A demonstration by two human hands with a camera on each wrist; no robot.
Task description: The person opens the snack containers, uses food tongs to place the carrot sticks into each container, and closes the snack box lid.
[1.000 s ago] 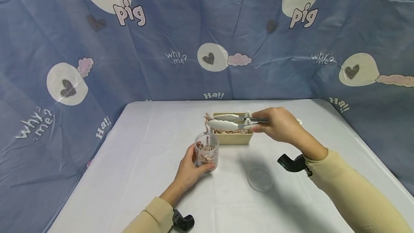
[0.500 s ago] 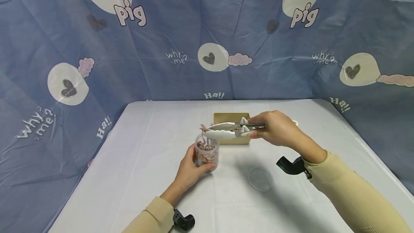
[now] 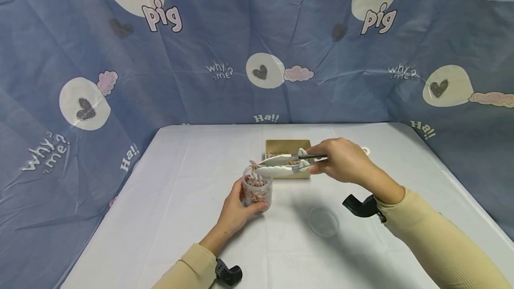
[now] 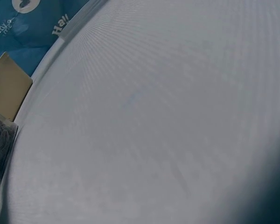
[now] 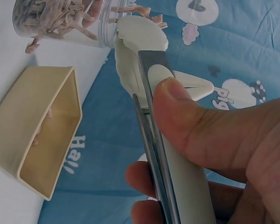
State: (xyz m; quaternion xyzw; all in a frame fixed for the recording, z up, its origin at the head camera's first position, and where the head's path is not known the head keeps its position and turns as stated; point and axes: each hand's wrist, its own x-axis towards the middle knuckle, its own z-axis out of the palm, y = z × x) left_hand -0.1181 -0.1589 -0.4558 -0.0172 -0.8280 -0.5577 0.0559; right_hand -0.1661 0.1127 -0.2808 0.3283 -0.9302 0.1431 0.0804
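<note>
My left hand (image 3: 237,208) grips a clear plastic jar (image 3: 268,195) round its side, the thumb across the front. Inside the jar lie brownish dried strips (image 5: 60,18), with a few poking out at its mouth. In my right hand (image 3: 341,159) is a pair of tongs (image 3: 277,171) with white scalloped heads and metal arms, squeezed between thumb and fingers. The tong heads sit right at the jar's rim, with some strips (image 3: 254,165) at their tips. Behind the jar stands a beige rectangular box (image 3: 288,146) holding more strips, partly hidden by the tongs.
A round clear lid (image 3: 323,222) lies on the white tablecloth (image 3: 297,258) right of the jar. Beyond my right hand a small white ring-shaped piece (image 3: 366,150) shows. In the right wrist view a stray strip (image 5: 32,45) lies by the jar. A blue printed curtain (image 3: 225,21) hangs behind.
My right hand has lowered the tongs with the strips from above the box's front edge down to the jar's mouth. My left hand and the jar have stayed put.
</note>
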